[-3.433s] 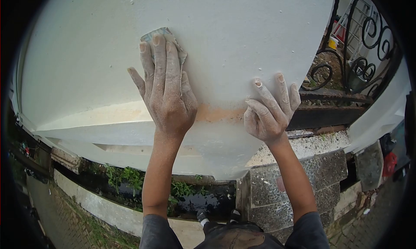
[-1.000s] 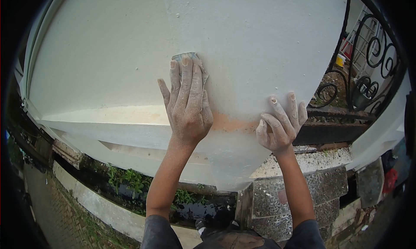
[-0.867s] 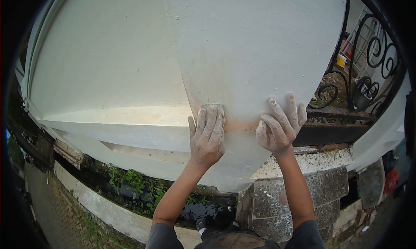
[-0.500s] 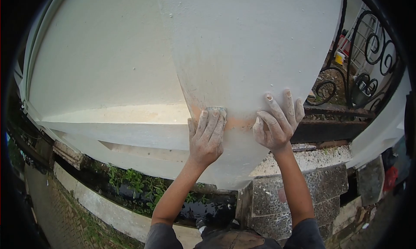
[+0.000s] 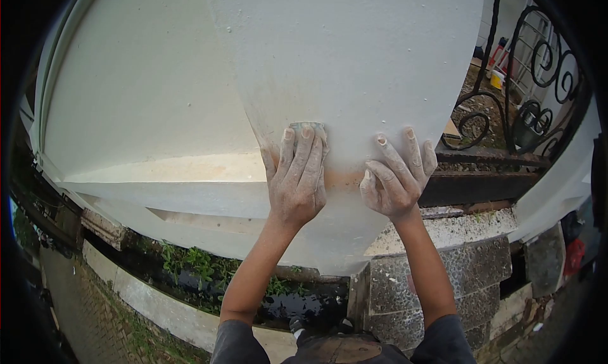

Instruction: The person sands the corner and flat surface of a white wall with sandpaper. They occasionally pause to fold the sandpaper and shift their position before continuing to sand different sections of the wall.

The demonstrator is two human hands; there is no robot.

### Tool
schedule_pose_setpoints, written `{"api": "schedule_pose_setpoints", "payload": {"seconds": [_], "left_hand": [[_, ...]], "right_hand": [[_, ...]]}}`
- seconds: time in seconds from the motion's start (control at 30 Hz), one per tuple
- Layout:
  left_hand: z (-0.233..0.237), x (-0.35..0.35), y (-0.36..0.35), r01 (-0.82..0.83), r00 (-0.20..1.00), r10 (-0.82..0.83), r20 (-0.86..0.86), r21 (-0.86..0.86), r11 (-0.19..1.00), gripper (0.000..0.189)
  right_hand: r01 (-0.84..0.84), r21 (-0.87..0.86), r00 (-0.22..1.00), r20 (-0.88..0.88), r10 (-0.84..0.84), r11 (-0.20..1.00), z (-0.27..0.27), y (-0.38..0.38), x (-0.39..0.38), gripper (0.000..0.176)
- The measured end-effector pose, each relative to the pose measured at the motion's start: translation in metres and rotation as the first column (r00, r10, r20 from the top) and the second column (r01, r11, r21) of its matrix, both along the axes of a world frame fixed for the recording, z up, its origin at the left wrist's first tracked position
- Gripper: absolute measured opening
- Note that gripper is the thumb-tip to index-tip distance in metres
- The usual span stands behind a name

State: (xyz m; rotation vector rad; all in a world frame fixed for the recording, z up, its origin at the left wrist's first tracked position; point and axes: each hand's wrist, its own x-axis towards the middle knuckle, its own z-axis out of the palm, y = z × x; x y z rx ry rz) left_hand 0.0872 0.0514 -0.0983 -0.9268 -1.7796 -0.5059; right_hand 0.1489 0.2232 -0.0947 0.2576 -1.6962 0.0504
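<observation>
A pale wall (image 5: 354, 60) fills the upper middle of the head view, with an orange-brown patch (image 5: 344, 179) between my hands. My left hand (image 5: 297, 174), coated in white dust, presses a folded piece of sandpaper (image 5: 308, 124) flat against the wall near its corner edge. Only the top and right rim of the sandpaper show; the fingers cover the rest. To the right, my dusty right hand (image 5: 399, 177) rests its fingertips on the wall, fingers apart and partly bent, holding nothing.
A black wrought-iron fence (image 5: 487, 120) stands at the right, with a ladder (image 5: 529, 47) and a yellow container (image 5: 497, 79) behind it. Below run a water-filled drain (image 5: 304, 304) with green plants (image 5: 196, 266) and stone slabs (image 5: 437, 288). A ledge (image 5: 171, 191) juts out left.
My left hand has slid up the wall with the sandpaper. My right hand stays at nearly the same spot on the wall, and the view has shifted slightly.
</observation>
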Motion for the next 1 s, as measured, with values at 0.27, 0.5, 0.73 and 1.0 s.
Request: {"api": "schedule_pose_setpoints", "payload": {"seconds": [0.27,0.5,0.73,1.0], "left_hand": [[-0.066,0.004,0.006,0.077,0.997,-0.077,0.02,-0.01,0.997,0.045],[-0.002,0.01,0.011,0.06,0.996,-0.062,0.061,0.037,0.997,0.042],[0.026,-0.003,0.012,0.025,0.999,-0.023,-0.035,0.068,0.997,0.044],[-0.035,-0.001,0.01,0.042,0.999,-0.042,-0.034,0.001,0.999,0.041]], "right_hand": [[-0.024,0.018,1.0,-0.003,0.024,1.0,-0.001,0.001,-0.001,0.005],[-0.032,0.031,0.999,-0.003,0.033,0.999,-0.001,0.002,-0.001,0.007],[-0.037,0.047,0.999,0.002,0.037,0.998,0.0,0.003,0.0,0.007],[-0.036,0.056,0.999,-0.005,0.036,0.998,-0.001,0.004,-0.001,0.006]]}}
